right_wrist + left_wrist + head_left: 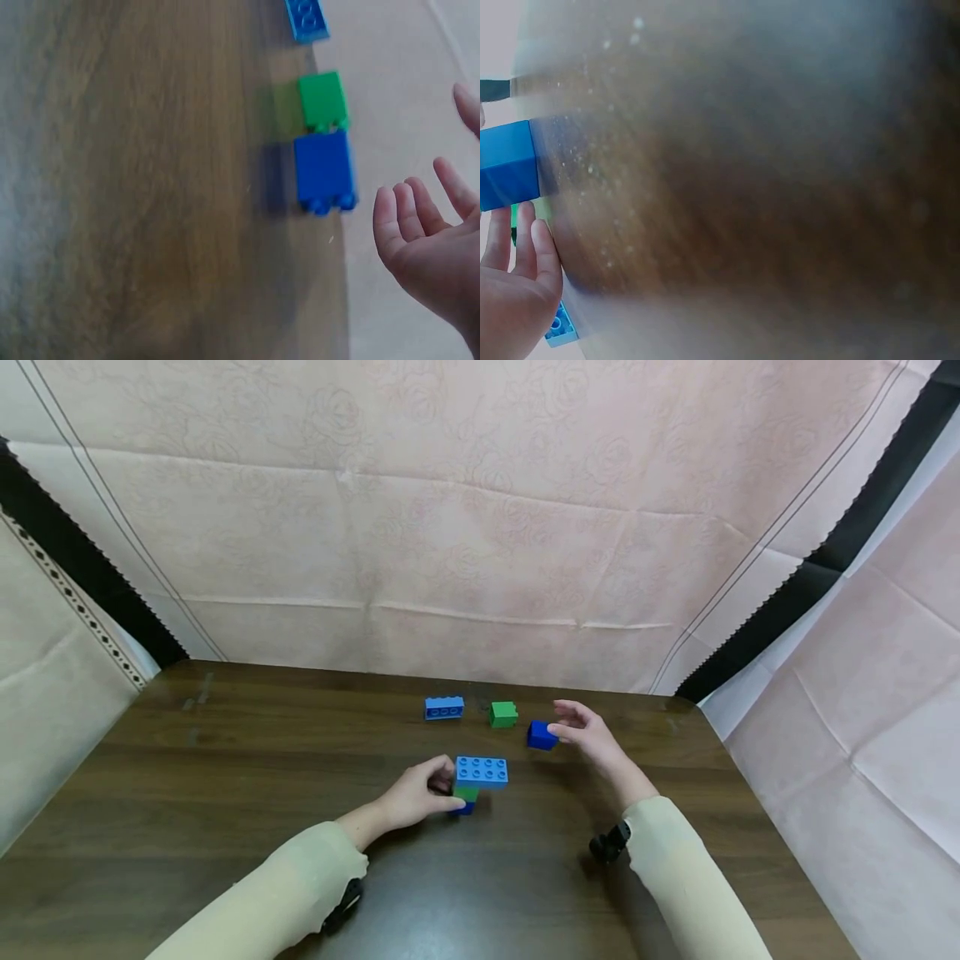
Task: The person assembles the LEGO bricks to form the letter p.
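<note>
In the head view my left hand [412, 795] grips a small stack near the table's middle, its thumb along the dark blue brick [463, 809] at the bottom. Above that is a green brick [466, 794], and a longer light blue brick [482, 772] tops the stack, jutting to the right. The left wrist view shows fingertips at the edge of a blue brick [510, 165]. Farther back, my right hand [588, 732] is beside a dark blue brick [540, 735] lying on its side. Its fingers are spread and relaxed in the right wrist view, apart from that brick.
A green brick [503, 714] lies left of the loose dark blue one, and a light blue brick [444, 707] farther left. All rest on the brown wooden table [225, 777] near its back edge. Pale patterned cloth [450, 543] hangs behind.
</note>
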`<state>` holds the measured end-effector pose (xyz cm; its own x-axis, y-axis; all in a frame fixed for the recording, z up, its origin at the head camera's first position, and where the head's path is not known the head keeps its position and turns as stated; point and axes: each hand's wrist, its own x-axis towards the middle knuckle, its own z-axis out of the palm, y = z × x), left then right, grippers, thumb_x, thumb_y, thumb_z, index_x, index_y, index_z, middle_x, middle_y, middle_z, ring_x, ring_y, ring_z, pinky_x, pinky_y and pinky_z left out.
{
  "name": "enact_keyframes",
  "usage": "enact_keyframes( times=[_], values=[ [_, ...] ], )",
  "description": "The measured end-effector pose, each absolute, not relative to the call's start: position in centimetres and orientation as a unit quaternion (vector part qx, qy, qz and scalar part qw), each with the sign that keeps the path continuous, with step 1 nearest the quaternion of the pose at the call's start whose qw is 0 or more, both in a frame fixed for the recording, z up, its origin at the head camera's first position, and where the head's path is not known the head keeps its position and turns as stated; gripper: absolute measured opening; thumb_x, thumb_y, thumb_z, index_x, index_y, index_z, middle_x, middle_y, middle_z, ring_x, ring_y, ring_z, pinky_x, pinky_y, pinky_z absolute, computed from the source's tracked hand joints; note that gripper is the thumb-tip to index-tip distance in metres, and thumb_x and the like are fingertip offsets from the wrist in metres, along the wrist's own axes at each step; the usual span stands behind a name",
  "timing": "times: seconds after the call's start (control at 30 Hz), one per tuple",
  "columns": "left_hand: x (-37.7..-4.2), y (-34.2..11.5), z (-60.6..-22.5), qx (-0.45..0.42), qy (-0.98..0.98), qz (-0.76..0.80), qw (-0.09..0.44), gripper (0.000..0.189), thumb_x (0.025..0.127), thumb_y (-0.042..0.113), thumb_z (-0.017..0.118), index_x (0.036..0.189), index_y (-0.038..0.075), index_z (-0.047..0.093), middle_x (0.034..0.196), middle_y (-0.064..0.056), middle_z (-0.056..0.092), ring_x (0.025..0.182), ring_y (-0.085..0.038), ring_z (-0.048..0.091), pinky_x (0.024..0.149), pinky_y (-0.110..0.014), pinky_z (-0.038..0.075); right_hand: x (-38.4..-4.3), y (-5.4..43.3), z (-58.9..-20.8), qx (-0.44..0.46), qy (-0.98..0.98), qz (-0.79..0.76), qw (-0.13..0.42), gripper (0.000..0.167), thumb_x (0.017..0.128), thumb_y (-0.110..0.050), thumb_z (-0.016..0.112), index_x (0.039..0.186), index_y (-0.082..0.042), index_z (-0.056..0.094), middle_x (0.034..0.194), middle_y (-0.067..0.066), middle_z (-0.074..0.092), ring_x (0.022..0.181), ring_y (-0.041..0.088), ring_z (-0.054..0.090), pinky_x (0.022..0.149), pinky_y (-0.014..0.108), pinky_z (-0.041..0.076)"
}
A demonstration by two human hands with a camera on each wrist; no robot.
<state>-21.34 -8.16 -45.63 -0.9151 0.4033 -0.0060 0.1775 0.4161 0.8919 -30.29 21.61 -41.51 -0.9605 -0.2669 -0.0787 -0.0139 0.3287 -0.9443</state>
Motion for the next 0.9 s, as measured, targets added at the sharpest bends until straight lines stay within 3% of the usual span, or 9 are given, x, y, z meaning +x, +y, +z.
enact_keyframes(
  times=[0.23,0.5,0.73,0.9],
  values=[
    [-21.3,-8.2,-45.6,0.171,0.834,0.514,0.108,0.029,0.082,0.021,0.072,0.101,0.010,0.053,0.104,-0.006,0.061,0.096,-0.019,0.057,0.085,-0.036,0.051,-31.2,22.2,-43.0,-0.051,0.794,-0.592,0.126,0.062,0.092,-0.014,0.059,0.144,-0.002,0.028,0.145,0.023,0.032,0.128,0.032,0.039,0.102,0.047,0.040],
    [-21.3,-8.1,-45.6,0.172,0.833,0.514,0.111,0.028,0.082,0.020,0.072,0.100,0.010,0.053,0.104,-0.006,0.061,0.096,-0.018,0.056,0.085,-0.035,0.051,-31.5,22.0,-44.5,-0.035,0.818,-0.558,0.136,0.063,0.089,-0.013,0.063,0.142,-0.003,0.032,0.143,0.021,0.036,0.123,0.032,0.041,0.085,0.028,0.049],
    [-21.3,-8.2,-45.5,0.172,0.833,0.513,0.114,0.028,0.082,0.020,0.072,0.101,0.010,0.053,0.104,-0.006,0.061,0.095,-0.017,0.056,0.085,-0.035,0.051,-31.4,21.5,-44.9,-0.040,0.854,-0.501,0.134,0.061,0.086,-0.016,0.067,0.140,-0.007,0.038,0.144,0.019,0.038,0.126,0.036,0.040,0.104,0.046,0.038],
    [-21.4,-8.2,-45.5,0.171,0.833,0.514,0.116,0.028,0.082,0.020,0.072,0.100,0.010,0.053,0.104,-0.006,0.061,0.095,-0.017,0.057,0.085,-0.035,0.050,-31.3,21.2,-44.9,-0.033,0.868,-0.477,0.133,0.059,0.085,-0.015,0.068,0.138,-0.008,0.041,0.137,0.020,0.045,0.118,0.035,0.044,0.100,0.046,0.038]
  ],
)
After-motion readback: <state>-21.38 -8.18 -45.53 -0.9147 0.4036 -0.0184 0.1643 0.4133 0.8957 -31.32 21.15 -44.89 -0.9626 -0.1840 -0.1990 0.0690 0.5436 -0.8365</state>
